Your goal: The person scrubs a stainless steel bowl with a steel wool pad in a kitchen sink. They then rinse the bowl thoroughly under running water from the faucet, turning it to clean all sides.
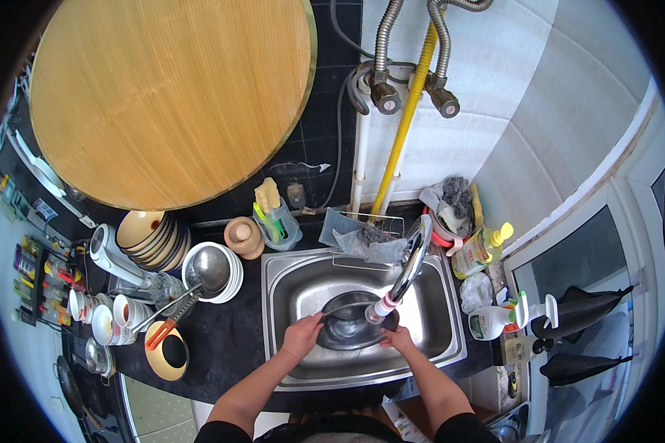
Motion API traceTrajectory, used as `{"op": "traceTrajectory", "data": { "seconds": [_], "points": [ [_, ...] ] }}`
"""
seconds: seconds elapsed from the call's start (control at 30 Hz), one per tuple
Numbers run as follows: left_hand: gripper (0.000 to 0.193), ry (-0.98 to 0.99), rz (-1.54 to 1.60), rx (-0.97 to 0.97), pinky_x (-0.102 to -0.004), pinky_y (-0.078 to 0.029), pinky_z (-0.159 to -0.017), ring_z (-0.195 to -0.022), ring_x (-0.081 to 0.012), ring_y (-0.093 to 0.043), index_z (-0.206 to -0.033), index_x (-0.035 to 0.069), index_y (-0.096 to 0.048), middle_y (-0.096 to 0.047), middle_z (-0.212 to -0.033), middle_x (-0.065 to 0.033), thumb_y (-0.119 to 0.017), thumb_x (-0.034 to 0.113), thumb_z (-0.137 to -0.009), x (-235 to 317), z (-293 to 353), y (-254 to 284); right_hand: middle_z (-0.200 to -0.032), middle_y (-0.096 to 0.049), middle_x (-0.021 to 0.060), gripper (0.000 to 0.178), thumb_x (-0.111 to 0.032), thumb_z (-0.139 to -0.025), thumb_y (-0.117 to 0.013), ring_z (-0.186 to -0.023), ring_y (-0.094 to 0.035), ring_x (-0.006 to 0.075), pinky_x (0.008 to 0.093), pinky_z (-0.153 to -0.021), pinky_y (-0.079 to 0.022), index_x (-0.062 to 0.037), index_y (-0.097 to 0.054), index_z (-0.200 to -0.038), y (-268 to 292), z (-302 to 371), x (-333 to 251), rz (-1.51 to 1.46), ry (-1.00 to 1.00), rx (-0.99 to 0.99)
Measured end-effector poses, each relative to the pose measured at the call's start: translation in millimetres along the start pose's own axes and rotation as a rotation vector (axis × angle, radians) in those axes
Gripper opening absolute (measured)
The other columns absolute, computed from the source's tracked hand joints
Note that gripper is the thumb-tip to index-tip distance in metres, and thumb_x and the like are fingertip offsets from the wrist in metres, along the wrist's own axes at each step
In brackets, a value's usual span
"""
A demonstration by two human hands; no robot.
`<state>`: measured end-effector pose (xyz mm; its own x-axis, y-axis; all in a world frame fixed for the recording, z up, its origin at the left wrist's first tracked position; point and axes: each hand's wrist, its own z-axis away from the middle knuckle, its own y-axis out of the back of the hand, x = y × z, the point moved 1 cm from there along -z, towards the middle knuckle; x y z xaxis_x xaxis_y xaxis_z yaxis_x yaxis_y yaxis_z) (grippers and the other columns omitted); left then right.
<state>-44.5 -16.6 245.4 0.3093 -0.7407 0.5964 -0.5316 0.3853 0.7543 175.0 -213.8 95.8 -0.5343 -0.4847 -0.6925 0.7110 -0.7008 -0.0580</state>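
Observation:
A dark grey round bowl (pixel 338 338) is held low inside the stainless steel sink (pixel 436 336). My left hand (pixel 303 336) grips its left rim with the fingers closed. On the right rim, my right hand (pixel 397 340) pinches the edge. Above the bowl hangs the spout end (pixel 380 308) of a chrome faucet (pixel 414 269), covering part of the bowl's right side. Whether water runs from it is hard to make out. The bowl's inside looks wet and shiny.
Behind the sink stands a wire rack (pixel 366 262) with cloths. Soap bottles (pixel 480 251) and spray bottles (pixel 489 323) line the right edge. Stacked white bowls (pixel 233 277), a ladle (pixel 210 267) and brown-rimmed bowls (pixel 151 240) crowd the left counter. A large round wooden board (pixel 174 96) leans behind.

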Motion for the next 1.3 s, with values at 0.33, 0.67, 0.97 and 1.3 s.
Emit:
{"op": "traceTrajectory", "data": {
  "seconds": [0.33, 0.67, 0.97, 1.3],
  "points": [
    [0.014, 0.010, 0.291, -0.043, -0.0372, -0.049, -0.073, -0.082, -0.0331, -0.060, -0.092, -0.001, -0.061, -0.062, -0.089, -0.0174, -0.056, 0.006, -0.081, 35.3, -39.6, -53.2, -0.079, -0.061, 0.0100, 0.014, -0.004, -0.082, -0.061, -0.060, -0.060, 0.0170, 0.0287, -0.053, -0.056, 0.0053, -0.058, -0.092, 62.3, 29.6, -2.5, -0.158, 0.332, 0.340],
    [0.019, 0.077, 0.304, -0.046, -0.0383, -0.048, -0.077, -0.086, -0.0336, -0.059, -0.095, -0.002, -0.060, -0.061, -0.096, -0.0179, -0.050, 0.000, -0.079, 31.0, -56.5, -51.3, -0.084, -0.062, 0.0091, 0.015, -0.005, -0.083, -0.059, -0.070, -0.061, 0.0162, 0.0288, -0.059, -0.056, 0.0052, -0.059, -0.095, 45.8, 40.6, -13.5, -0.194, 0.426, 0.399],
    [0.018, 0.280, 0.229, 0.066, -0.0384, -0.048, -0.076, -0.085, -0.0347, -0.059, -0.094, 0.001, -0.062, -0.062, -0.091, -0.0189, -0.054, 0.001, -0.078, -23.4, -27.6, -25.7, -0.072, -0.061, 0.0033, 0.039, -0.002, -0.082, -0.056, -0.060, -0.051, 0.0068, 0.0215, -0.055, -0.044, -0.0071, -0.055, -0.120, -10.4, 36.1, -41.8, 0.309, 0.559, 0.380],
    [0.018, 0.536, 0.307, 0.234, -0.0326, -0.051, -0.069, -0.077, -0.0252, -0.065, -0.096, 0.000, -0.063, -0.065, -0.086, -0.0169, -0.058, 0.000, -0.079, -62.6, 7.4, -20.1, -0.081, -0.060, 0.0240, 0.020, -0.002, -0.076, -0.054, -0.076, -0.060, 0.0381, 0.0411, -0.067, -0.048, -0.0005, -0.062, -0.095, -63.0, 56.2, -92.1, 0.571, 0.745, 0.358]
  ]
}}
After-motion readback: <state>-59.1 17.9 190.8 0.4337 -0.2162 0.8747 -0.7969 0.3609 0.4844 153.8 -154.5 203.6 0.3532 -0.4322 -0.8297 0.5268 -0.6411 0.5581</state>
